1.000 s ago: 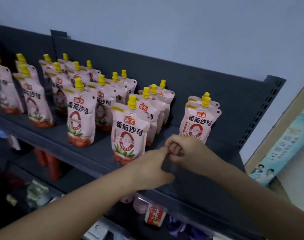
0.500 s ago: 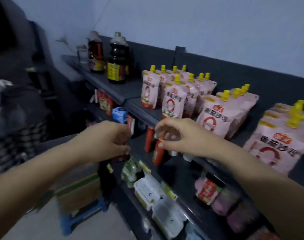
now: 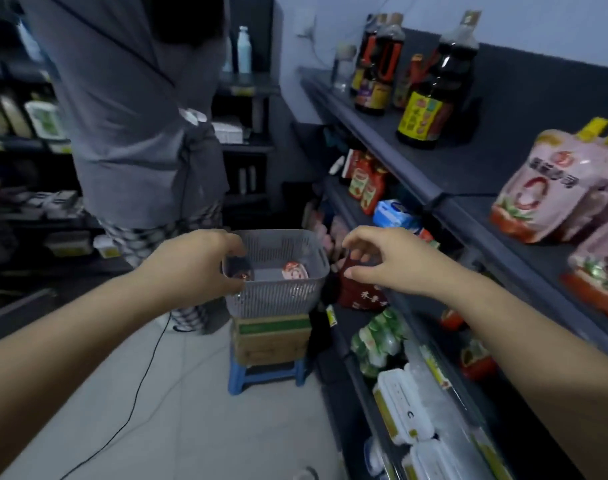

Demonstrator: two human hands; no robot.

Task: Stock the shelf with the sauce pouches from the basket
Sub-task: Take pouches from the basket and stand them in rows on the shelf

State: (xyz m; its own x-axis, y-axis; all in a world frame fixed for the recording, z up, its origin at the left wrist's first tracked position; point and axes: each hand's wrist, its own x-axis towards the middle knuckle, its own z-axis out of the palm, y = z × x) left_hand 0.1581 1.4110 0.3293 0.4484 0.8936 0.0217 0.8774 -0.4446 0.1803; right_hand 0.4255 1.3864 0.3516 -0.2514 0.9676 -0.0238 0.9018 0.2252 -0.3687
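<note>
Shop aisle, dim. Grey basket (image 3: 278,296) is set on a cardboard box (image 3: 271,337) atop a blue stool (image 3: 261,375) beside the shelf (image 3: 469,181), presumably for easy reach. One sauce pouch (image 3: 294,270) is seen inside. Left hand (image 3: 195,268) is curled at the rim; its grip cannot be told. Right hand (image 3: 385,261) is held slack, empty.

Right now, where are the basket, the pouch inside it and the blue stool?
basket (image 3: 278,301), head view, front mesh wall.
pouch (image 3: 294,270), head view, printed face.
blue stool (image 3: 236,375), head view, left front leg.
</note>
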